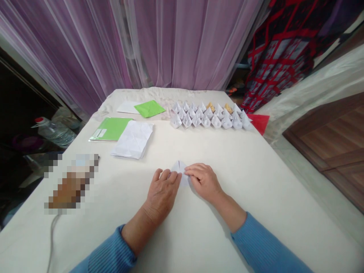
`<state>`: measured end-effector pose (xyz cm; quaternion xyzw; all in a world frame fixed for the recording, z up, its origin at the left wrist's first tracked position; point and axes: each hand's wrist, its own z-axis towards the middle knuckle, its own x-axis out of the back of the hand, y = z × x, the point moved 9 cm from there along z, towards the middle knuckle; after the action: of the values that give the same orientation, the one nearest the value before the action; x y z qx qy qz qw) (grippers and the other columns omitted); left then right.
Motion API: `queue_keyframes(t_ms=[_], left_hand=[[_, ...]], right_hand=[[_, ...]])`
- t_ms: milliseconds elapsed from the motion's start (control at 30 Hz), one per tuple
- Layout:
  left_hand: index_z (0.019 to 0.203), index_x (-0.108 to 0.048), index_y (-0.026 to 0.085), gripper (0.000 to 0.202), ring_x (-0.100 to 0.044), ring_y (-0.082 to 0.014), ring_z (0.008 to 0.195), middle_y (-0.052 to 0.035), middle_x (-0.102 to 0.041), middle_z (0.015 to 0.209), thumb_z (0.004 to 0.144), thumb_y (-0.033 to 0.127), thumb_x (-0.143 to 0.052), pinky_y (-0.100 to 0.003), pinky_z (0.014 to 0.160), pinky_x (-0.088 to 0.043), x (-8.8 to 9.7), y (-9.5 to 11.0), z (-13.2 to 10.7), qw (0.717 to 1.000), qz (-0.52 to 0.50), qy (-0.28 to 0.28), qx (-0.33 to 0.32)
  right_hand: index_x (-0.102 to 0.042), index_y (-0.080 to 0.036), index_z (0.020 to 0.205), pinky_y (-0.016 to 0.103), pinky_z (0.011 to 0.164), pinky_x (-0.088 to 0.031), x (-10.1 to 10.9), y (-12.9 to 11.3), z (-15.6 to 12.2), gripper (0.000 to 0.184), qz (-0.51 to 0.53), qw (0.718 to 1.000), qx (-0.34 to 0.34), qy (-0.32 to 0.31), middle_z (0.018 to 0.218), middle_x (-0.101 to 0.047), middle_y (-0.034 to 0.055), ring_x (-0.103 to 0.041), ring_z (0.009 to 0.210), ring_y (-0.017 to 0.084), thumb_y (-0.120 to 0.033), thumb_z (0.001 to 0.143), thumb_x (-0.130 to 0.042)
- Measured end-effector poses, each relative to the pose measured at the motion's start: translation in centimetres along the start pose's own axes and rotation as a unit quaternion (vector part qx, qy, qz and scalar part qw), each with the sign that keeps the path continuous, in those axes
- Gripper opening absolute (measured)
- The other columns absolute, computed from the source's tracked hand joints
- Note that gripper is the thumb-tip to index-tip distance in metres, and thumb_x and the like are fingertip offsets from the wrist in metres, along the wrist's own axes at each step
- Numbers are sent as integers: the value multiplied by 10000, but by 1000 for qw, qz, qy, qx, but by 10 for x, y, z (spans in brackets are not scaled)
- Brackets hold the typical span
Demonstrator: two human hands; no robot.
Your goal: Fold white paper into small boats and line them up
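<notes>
A small piece of folded white paper (184, 181) lies on the table in front of me, its pointed top facing away and a dark slit running down its middle. My left hand (164, 192) covers its left side, with curled fingers pressed onto the paper. From the other side, my right hand (205, 182) holds the paper's right half, thumb and fingers closed together near the central slit. Both hands hide much of the sheet, so its full outline cannot be seen.
Rows of folded paper boats (216, 120), mostly white, stand at the back right beside red paper (260, 123). Left of them lie a stack of creased white sheets (133, 140), a green pack (110, 128) and a green sheet (149, 109). A blurred-out device with a cable (51, 235) rests at left.
</notes>
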<state>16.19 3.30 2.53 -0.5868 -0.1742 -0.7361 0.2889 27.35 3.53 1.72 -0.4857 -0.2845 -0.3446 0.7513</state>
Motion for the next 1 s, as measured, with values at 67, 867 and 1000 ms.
queue_keyframes(t_ms=[67,867,1000], left_hand=[[1142,-600,175,259,-535,-209,906,-41,-635,983,895,129,-537,-406,879,-375,0,1,0,1000,7,-6,1],[1182,-564,126,353,-552,-224,887,-71,-627,981,857,36,-461,-417,891,-402,-3,9,1,998,-11,-66,2],[1193,-559,133,371,-553,-224,894,-72,-629,1002,845,39,-475,-410,887,-401,-4,10,1,997,-13,-76,6]], right_hand=[[-721,-260,911,346,858,-464,2,10,6,309,20,999,-28,16,965,-742,9,-641,940,184,-98,824,-472],[-689,-259,726,411,940,-357,-7,22,48,90,-80,989,-121,36,1050,-675,24,-531,1095,230,-268,810,-661],[-679,-254,820,415,971,-345,-11,20,45,70,-79,991,-104,5,1125,-649,41,-516,1143,232,-323,812,-668]])
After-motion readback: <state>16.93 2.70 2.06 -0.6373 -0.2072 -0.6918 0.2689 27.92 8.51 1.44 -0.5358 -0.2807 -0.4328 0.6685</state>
